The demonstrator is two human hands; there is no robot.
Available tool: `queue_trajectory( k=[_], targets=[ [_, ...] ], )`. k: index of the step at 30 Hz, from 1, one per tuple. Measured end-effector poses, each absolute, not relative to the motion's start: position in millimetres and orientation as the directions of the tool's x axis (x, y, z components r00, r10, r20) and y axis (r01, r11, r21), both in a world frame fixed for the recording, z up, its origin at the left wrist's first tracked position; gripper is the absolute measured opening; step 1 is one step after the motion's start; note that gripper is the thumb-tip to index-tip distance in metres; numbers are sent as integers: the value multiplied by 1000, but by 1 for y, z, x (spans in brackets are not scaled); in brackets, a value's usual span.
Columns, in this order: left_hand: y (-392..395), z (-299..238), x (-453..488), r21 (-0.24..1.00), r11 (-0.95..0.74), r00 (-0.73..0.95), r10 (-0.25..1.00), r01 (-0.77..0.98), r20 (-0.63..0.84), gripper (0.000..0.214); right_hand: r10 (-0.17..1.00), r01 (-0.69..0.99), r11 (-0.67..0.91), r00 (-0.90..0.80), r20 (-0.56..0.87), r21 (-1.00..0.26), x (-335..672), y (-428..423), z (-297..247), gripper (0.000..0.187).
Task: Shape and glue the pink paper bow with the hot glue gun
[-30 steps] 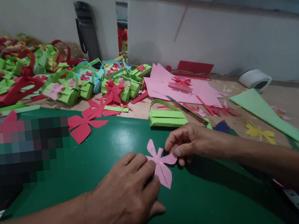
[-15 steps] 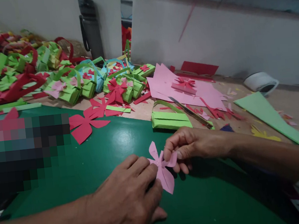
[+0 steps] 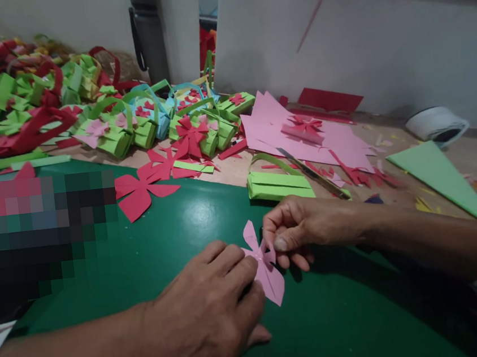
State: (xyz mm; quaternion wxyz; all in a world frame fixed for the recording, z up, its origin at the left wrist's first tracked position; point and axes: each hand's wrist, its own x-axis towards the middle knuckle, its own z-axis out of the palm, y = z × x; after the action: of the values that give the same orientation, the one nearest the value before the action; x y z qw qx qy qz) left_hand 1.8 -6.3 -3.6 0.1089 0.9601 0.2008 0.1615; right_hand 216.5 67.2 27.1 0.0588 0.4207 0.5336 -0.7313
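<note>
A pink paper flower [image 3: 272, 283] with pointed petals is held between both hands, just over the green work surface [image 3: 199, 205]. My left hand [image 3: 220, 302] grips its left side, fingers curled over the petal there and hiding part of it. With thumb and fingertips, my right hand [image 3: 292, 234] pinches the right petal, which bends up toward me. A small clear spot shines at the flower's centre. Right behind my right hand stands a green paper basket [image 3: 279, 185] with a strip handle.
Red paper flowers [image 3: 135, 195] lie at the left edge of the green surface. Behind are decorated paper baskets [image 3: 119, 140], pink sheets [image 3: 259, 131], a narrow blade-like tool [image 3: 312, 173], a tape roll [image 3: 433, 124], a folded light-green sheet [image 3: 446, 173] and a dark bottle [image 3: 150, 40].
The right petal is bent further up and inward between my right fingertips. My left hand keeps its hold. The whole view has shifted slightly.
</note>
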Motion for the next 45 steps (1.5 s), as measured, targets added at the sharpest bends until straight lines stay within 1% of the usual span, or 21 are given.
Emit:
queue_trajectory(
  k=[6,10,15,19,21,24,28,31,34,36,40,45],
  targets=[
    [-5,-2,2,274,-901,873,407,336,269,22,361,632,-423,-539,-761,-649,210,68,33,12],
    [-5,-3,2,263,-899,869,417,351,266,23,389,699,-395,-461,-798,-596,205,69,34,9],
    [-6,-5,2,269,-898,862,419,347,286,23,414,730,-304,-477,-775,-612,202,68,34,6],
    [-5,-5,2,273,-899,862,417,344,289,22,411,757,-265,-473,-780,-598,201,66,38,2],
    [-5,-5,2,271,-897,864,420,348,278,22,408,774,-235,-470,-783,-587,199,67,40,4],
    [-5,-5,2,261,-899,862,419,351,284,22,404,813,-150,-469,-785,-562,195,69,43,7],
    [-6,-5,1,260,-898,860,423,356,284,23,396,855,6,-479,-784,-519,191,72,46,6],
    [-6,-6,1,273,-895,868,421,352,264,25,396,870,142,-487,-778,-472,188,74,49,5],
    [-6,-7,1,276,-898,863,417,343,283,25,402,873,236,-488,-775,-427,186,76,52,5],
    [-6,-8,1,277,-899,861,416,340,292,26,392,866,273,-499,-773,-420,186,78,53,6],
    [-5,-9,0,296,-891,869,423,346,257,27,367,851,323,-515,-774,-413,187,80,55,8],
    [-5,-7,0,318,-884,874,424,343,237,29,368,861,346,-490,-790,-373,185,82,57,9]
  ],
)
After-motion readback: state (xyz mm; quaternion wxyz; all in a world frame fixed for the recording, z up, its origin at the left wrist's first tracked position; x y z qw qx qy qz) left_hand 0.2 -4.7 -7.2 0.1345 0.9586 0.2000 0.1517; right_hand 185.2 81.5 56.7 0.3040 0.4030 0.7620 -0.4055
